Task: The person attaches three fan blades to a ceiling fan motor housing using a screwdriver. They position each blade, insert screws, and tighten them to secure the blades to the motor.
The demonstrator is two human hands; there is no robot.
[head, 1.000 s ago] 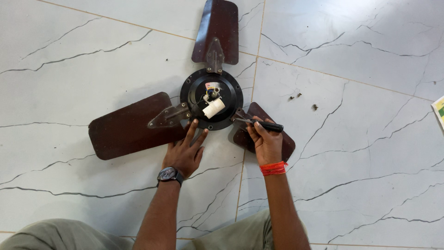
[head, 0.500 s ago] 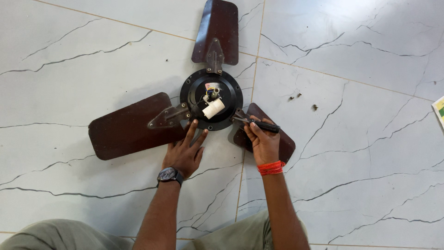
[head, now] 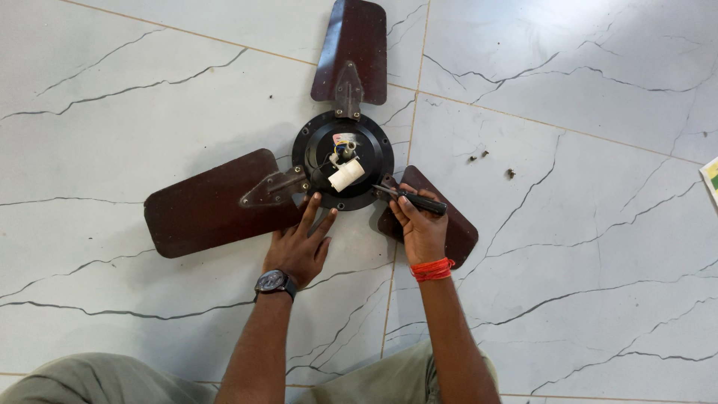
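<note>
A ceiling fan (head: 342, 158) lies flat on the tiled floor (head: 568, 224). All three brown blades are on it, so the work looks early. The right hand (head: 421, 224) grips one dark screwdriver (head: 413, 199) at the hub's edge. The left hand (head: 301, 243) lies open, fingers touching the hub. A few tiny bits (head: 479, 156) lie nearby.

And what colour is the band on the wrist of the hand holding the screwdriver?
Orange-red, a thread band on the right hand; head view.
</note>
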